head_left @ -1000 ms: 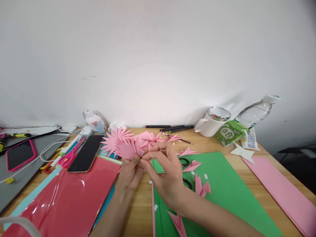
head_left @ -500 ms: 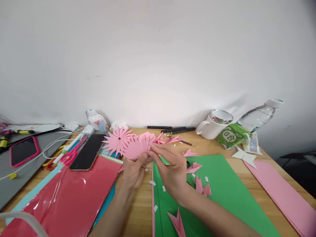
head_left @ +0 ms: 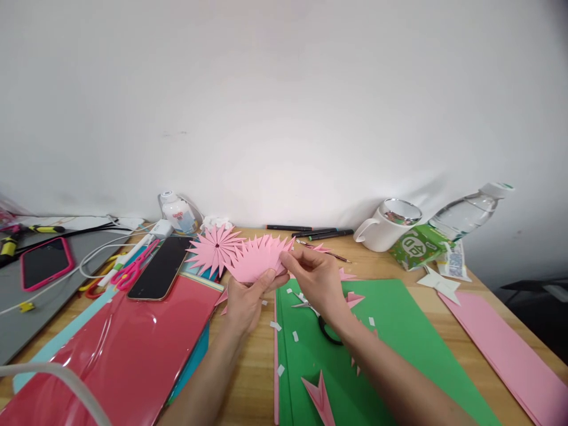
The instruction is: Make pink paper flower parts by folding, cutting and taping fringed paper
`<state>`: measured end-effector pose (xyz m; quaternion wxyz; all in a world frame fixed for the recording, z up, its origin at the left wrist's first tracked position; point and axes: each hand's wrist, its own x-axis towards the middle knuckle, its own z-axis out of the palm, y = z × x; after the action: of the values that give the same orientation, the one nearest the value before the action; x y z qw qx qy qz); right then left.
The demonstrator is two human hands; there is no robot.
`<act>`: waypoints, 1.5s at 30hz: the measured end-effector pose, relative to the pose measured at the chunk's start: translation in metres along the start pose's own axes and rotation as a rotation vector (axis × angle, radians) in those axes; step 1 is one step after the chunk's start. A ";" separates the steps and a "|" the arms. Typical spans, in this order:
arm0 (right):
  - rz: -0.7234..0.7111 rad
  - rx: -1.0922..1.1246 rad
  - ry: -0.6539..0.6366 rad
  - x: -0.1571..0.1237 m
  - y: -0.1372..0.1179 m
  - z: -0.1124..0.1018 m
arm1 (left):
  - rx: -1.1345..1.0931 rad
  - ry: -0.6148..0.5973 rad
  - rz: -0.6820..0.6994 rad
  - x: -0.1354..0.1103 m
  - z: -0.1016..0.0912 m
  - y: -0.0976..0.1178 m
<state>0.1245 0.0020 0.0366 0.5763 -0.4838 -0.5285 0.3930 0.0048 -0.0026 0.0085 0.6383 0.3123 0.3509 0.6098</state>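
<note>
Left hand (head_left: 244, 303) and right hand (head_left: 318, 283) are closely pinching the pink paper fan (head_left: 254, 265), now showing wider, apparently being adjusted

I hold a pink folded-paper fan (head_left: 257, 260) just below the middle of the frame, a little to the left. Its many narrow leaves overlap and spread side by side, their sharp tips making a jagged upper edge. The broad face nearest me looks smooth and matte. I have it gripped along its lower edge and pinched at its right end, where my grip covers part of it.
</note>
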 end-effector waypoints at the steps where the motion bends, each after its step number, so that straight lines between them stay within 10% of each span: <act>1: 0.000 -0.021 -0.019 0.002 0.000 -0.002 | 0.008 0.008 -0.009 0.000 0.000 0.000; 16: 0.213 0.109 -0.141 0.006 0.001 -0.007 | 0.081 0.062 0.031 0.002 -0.002 -0.004; 45: 0.203 0.146 -0.186 0.005 0.005 -0.007 | 0.079 0.033 0.073 0.002 -0.002 -0.002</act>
<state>0.1319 0.0073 0.0334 0.5158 -0.4529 -0.4982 0.5298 0.0041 -0.0009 0.0052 0.5970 0.3398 0.3734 0.6235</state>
